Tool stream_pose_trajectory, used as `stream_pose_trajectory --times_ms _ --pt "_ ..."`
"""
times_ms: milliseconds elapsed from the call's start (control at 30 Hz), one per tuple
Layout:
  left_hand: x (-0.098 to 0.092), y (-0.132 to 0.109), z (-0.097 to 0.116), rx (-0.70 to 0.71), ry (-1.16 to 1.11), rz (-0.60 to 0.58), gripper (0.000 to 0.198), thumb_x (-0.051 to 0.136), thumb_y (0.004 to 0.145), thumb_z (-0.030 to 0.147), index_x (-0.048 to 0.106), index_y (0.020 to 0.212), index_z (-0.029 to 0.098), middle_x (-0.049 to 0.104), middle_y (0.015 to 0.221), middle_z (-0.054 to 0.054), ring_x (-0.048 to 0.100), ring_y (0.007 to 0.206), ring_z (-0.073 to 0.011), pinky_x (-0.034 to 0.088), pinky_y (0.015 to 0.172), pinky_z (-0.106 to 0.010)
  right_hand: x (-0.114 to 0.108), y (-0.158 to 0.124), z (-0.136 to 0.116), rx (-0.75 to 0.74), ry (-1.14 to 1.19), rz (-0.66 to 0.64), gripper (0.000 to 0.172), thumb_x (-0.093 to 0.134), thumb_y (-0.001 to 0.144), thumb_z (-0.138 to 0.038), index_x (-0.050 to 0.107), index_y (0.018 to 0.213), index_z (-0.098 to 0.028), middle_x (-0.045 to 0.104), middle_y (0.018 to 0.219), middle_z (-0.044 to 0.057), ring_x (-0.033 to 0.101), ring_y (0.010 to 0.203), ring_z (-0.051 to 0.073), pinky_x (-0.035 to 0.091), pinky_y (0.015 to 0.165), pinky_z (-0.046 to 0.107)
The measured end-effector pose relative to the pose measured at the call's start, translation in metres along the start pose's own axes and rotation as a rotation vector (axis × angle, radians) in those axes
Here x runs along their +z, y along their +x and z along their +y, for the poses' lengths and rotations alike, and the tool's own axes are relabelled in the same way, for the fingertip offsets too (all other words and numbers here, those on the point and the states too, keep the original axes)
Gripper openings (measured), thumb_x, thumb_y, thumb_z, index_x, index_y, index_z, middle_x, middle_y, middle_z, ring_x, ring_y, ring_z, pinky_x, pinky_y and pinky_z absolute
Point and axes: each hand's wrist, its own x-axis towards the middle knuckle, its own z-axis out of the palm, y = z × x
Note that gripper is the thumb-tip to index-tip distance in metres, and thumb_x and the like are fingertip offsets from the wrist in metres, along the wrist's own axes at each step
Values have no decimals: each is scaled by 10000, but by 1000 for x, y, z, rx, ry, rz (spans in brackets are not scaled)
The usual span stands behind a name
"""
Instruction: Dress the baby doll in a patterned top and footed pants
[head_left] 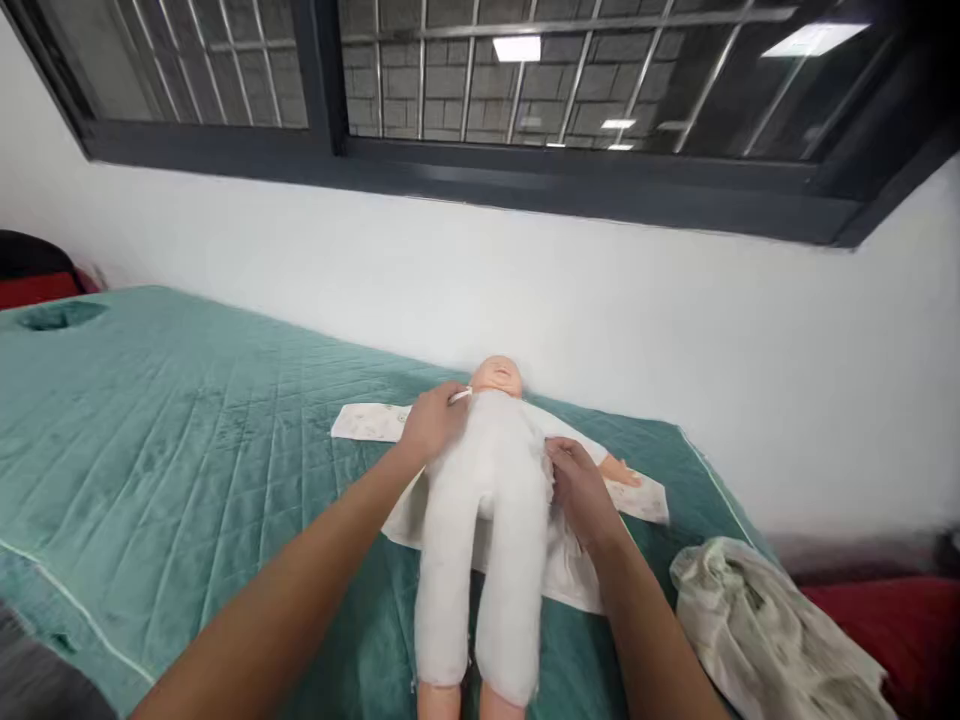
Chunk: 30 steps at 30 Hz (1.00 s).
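Baby doll (484,450) lay face-up on teal quilted bedcover (187,430), over a printed baby shirt (367,422), hiding its middle; head near the white wall (420,285). Left hand (435,425) pinched a white fabric edge (460,395) by the neck. Right hand (577,485) bent its fingers at the doll's side, grip unclear. Crumpled pale cloth (765,630) sat at right, red fabric (885,620) past it.

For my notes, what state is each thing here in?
White cloth-bodied baby doll, lying face up
White patterned cloth garment, spread beneath doll
Off-white soft cloth, bunched up
Green quilted cover, spread out
Rectangular dark-framed window, open or shut unclear
White rectangular lights, lit
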Motion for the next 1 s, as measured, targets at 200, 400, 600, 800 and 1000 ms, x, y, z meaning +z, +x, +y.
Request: stream_pose_trajectory --times_ms 200,400,600,800,1000 --pt "-2 9 34 72 82 -7 301 423 961 347 670 1074 218 735 1067 -60 661 962 -207 464 836 -284 8 -5 3 10 41 -177 421 766 703 -477 556 991 -254 490 726 -53 444 622 114 344 531 238" --pt "1 -18 64 112 461 -130 260 432 959 290 655 1056 196 724 1011 -102 677 910 -250 477 768 -326 5 -4 6 40 -15 -267 438 747 720 -487 524 1024 -265 520 723 -65 452 590 107 323 530 232" --pt "-15 -94 91 324 423 -161 259 403 975 284 644 1052 229 694 920 -52 667 865 -226 503 750 -338 1 -5 6 26 -35 -254 419 723 738 -497 538 1035 -267 533 721 -68 488 625 112 364 580 235" --pt "-32 -163 23 346 109 169 300 399 953 146 578 1169 251 631 1181 -54 589 1118 -190 485 965 -349 2 -7 5 6 -74 -233 435 736 711 -494 547 1022 -256 580 790 -49 527 651 127 389 592 252" --pt "-26 -176 -33 151 217 86 396 431 902 123 532 1264 249 543 1275 -78 547 1166 -238 489 952 -405 2 -8 4 -17 -143 -224 408 716 746 -487 554 1034 -248 555 766 -52 511 639 120 390 596 254"
